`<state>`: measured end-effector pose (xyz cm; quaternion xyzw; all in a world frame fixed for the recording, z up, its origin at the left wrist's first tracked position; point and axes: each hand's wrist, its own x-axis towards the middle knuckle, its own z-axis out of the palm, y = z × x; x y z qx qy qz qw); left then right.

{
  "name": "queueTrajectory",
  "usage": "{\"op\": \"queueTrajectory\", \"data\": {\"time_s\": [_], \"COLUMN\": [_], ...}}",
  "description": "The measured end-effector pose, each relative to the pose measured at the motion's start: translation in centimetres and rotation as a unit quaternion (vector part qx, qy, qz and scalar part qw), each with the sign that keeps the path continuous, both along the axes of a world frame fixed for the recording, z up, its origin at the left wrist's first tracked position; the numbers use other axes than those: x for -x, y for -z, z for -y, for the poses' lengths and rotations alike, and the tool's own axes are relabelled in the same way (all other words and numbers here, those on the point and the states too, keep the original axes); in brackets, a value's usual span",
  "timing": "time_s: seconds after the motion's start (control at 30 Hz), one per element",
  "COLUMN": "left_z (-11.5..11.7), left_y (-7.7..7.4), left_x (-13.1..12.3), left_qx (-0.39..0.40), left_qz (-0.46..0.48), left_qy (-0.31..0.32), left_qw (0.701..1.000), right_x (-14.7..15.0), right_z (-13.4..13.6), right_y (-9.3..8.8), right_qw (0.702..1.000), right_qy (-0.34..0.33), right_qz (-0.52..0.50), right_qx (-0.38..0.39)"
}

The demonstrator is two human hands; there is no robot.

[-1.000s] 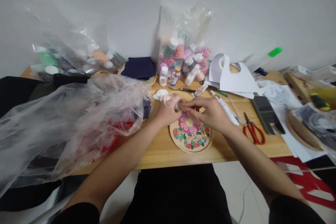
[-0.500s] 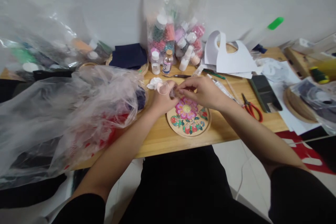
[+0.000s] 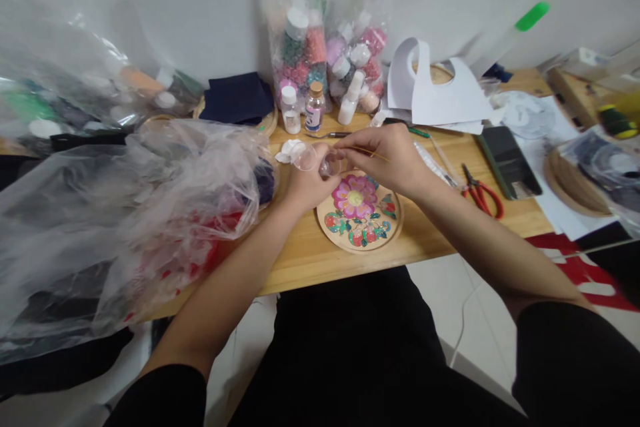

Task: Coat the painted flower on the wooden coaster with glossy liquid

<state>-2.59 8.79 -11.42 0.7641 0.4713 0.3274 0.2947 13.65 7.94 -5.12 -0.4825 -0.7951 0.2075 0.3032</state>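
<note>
At lower centre lies the round wooden board [image 3: 369,237] with its pink flower. Just beyond, the left hand [image 3: 311,183] curls round a small clear container [image 3: 330,165]; the right hand [image 3: 395,161] – fingertips just above the container – pinches a thin yellow stick [image 3: 376,155] slanting down rightward. Farther, upper centre, stands a gold-capped bottle [image 3: 315,110].

Plaque [image 3: 359,213] on tbl [image 3: 295,267] — btls [image 3: 313,112] behind, bag [image 3: 185,180] L, pliers [image 3: 483,197] + phone [image 3: 509,160] R.
</note>
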Motion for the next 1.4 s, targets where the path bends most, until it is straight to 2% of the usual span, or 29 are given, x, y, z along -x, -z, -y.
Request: {"op": "queueTrajectory", "data": {"time_s": [0.23,0.37,0.67,0.77,0.9,1.03,1.13,1.4], "left_z": [0.1,0.1,0.2,0.1,0.0,0.0,0.0,0.1], "left_y": [-0.1,-0.1,-0.7,-0.6,-0.5,-0.5,-0.3,0.0], "left_x": [0.1,0.1,0.2,0.2,0.1,0.2,0.2,0.0], "left_qx": [-0.019,-0.017,-0.016,-0.021,-0.023,-0.015,-0.021,-0.008], "left_qz": [-0.014,-0.016,-0.023,-0.015,-0.007,0.008,0.028,0.024], "left_qy": [-0.007,-0.009,0.002,0.005,0.010,0.020,0.024,0.014], "left_qw": [1.000,1.000,1.000,1.000,1.000,1.000,0.999,1.000], "right_x": [-0.7,-0.9,-1.2,-1.2,-1.0,-1.1,-1.3,-0.8], "right_z": [0.4,0.7,2.1,2.6,2.9,2.6,2.2,0.8], "right_y": [0.4,0.6,0.4,0.5,0.6,1.1,1.4,1.4], "right_qw": [0.993,0.988,0.992,0.996,0.998,0.983,0.971,0.978], "right_qy": [-0.002,0.005,-0.014,0.000,0.040,0.085,0.108,0.109], "right_qz": [0.080,0.107,0.041,0.018,-0.048,-0.123,-0.139,-0.077], "right_qx": [-0.088,-0.109,-0.122,-0.091,0.007,0.109,0.163,0.163]}}
